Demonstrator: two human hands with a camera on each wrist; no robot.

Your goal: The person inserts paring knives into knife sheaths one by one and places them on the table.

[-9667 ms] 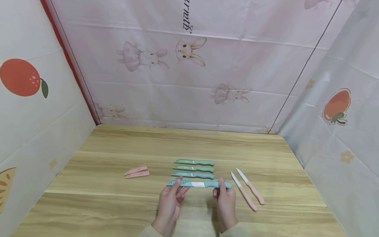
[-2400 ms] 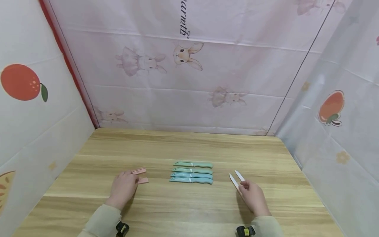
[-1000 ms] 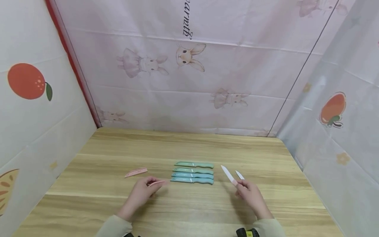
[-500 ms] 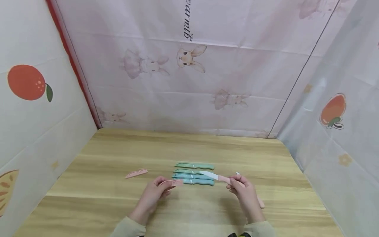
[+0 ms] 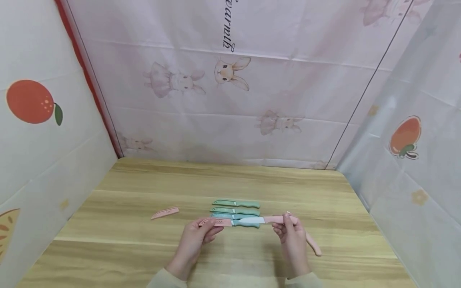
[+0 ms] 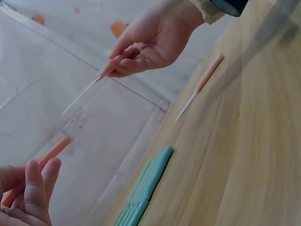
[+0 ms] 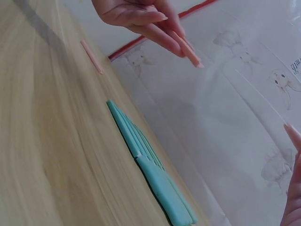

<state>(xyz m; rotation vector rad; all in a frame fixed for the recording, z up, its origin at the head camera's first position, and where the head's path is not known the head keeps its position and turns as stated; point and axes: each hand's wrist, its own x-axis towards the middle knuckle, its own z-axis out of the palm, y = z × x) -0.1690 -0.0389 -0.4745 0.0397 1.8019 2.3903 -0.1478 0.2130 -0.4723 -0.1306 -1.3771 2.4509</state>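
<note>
My left hand [image 5: 192, 244] pinches a pink blade sheath [image 5: 220, 222] between thumb and fingers, its mouth toward the right. Facing it, my right hand [image 5: 293, 246] holds a paring knife by its pink handle [image 5: 274, 219]. The bare white blade [image 5: 253, 220] points left, its tip a short gap from the sheath's mouth. Both wrist views show sheath [image 6: 57, 149] and blade [image 6: 81, 99] held above the table. A second pink knife [image 5: 314, 245] lies unsheathed on the table, partly hidden behind my right hand. Its like-coloured sheath [image 5: 165, 213] lies at the left.
Several sheathed knives lie in a row mid-table, including a green one [image 5: 248, 204] at the back and a blue one [image 5: 248, 224] at the front, partly covered by the held blade. Patterned cloth walls [image 5: 201, 132] bound the wooden table [image 5: 144, 180] behind and on both sides.
Over the last seconds my hands took up one pink sheath and one pink knife and brought them together over the middle. Earlier they held a blue knife, now in the row.
</note>
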